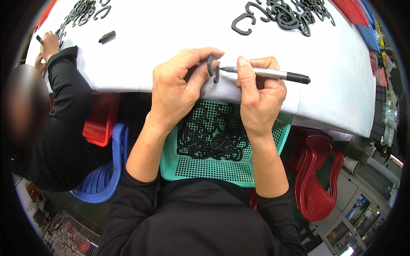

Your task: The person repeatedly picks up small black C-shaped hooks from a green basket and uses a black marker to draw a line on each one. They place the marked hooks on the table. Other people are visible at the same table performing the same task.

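Observation:
My left hand (179, 85) pinches a small black C-shaped piece (211, 65) between thumb and fingers, above the near edge of the table. In my right hand (261, 87) is a marker pen (275, 74) with a pale barrel and a black end. Its tip points left and is close to the black piece; whether they touch I cannot tell. Below my hands, on my lap, a green plastic basket (205, 171) holds many more black curved pieces (213, 143).
A pile of black curved pieces (286, 17) lies at the far right of the white-covered table (171, 30), another pile (81, 13) at the far left. A black pen cap (107, 36) lies nearby. At left, a person (64, 106) works beside a blue chair (102, 183). Red chairs (316, 179) stand right.

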Available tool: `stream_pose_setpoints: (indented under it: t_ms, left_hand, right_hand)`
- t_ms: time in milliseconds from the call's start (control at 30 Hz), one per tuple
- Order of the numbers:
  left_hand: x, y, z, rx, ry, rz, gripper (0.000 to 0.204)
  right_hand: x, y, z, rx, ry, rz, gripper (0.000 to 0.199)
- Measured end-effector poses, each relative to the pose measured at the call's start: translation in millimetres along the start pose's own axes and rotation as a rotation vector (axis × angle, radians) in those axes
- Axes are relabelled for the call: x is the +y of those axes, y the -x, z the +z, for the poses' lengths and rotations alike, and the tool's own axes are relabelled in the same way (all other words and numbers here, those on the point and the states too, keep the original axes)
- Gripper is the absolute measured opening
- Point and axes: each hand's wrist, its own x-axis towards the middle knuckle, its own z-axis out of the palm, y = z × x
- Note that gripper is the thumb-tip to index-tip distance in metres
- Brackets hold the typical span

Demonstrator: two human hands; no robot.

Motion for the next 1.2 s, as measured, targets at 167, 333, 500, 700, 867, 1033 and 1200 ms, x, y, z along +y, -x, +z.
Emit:
stream_pose_setpoints:
  t_ms: [167,333,500,700,867,1033,1200]
  left_hand:
    - [-1.5,0.0,0.6,0.008,-0.004,0.016,0.016]
    - [-2.0,-0.5,1.0,0.013,-0.006,0.030,0.017]
    - [-4.9,0.1,2.5,0.038,0.008,0.053,0.017]
    - [-6.6,0.2,7.3,0.131,-0.093,0.136,0.022]
    - [-1.4,-0.8,12.0,0.200,-0.083,0.173,0.033]
    - [-3.1,-1.4,12.4,0.205,-0.127,0.238,0.037]
    - [-5.8,-0.4,13.4,0.212,-0.126,0.258,0.038]
  right_hand:
    - [0.9,-0.7,0.1,-0.006,-0.008,-0.012,0.014]
    - [0.8,-0.6,-0.1,-0.013,0.037,-0.033,0.013]
    - [-1.3,3.4,-9.6,0.066,-0.213,0.004,0.011]
    - [-7.4,2.6,-12.8,0.138,-0.188,-0.067,0.011]
    - [3.7,6.0,-6.6,0.084,-0.145,-0.051,0.010]
    - [7.9,6.8,-2.6,0.052,-0.094,-0.080,0.011]
    - [9.4,7.0,-1.8,0.030,-0.017,-0.099,0.011]
